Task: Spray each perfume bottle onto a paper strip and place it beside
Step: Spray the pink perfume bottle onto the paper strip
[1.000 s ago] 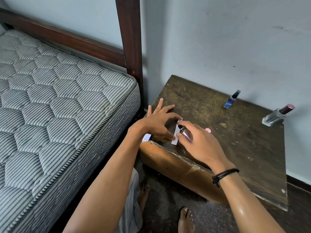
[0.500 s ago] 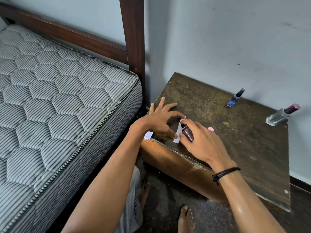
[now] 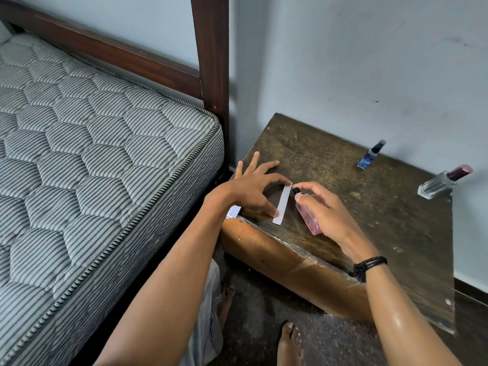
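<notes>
Nozzle aim: I judged the step to be the spray itself, so the black spray head (image 3: pixel 296 191) needed to face the paper strip (image 3: pixel 282 204), not the wood beside it.
Press: one short, firm push seemed right; a long one would likely soak the paper and wet my other fingers.
Tilt: the bottle leaned low towards the strip, and I thought that holding it a little clear of the paper would let the mist spread.
Right hand (image 3: pixel 324 210): my fingers were curled round the pink perfume bottle (image 3: pixel 307 220), with the forefinger arched over the spray head and the thumb at its neck; I could not tell whether the head was pressed down.
Pink perfume bottle: it was off the table in my grip, with its base towards me and its head just beside the far end of the strip.
Left hand (image 3: pixel 250 188): it was spread fairly wide, gripping nothing, with the thumb tip on the near end of the strip, the forefinger at the far end and the other fingers fanned on the wood.
Paper strip: it lay flat near the front edge of the table (image 3: pixel 343 159), between my two hands.
Spare paper (image 3: pixel 233 211): a white bit showed under my left wrist at the table corner.
Other bottles: the blue bottle (image 3: pixel 371 154) and the clear bottle with a dark red cap (image 3: pixel 443 182) stood well apart, near the wall.
</notes>
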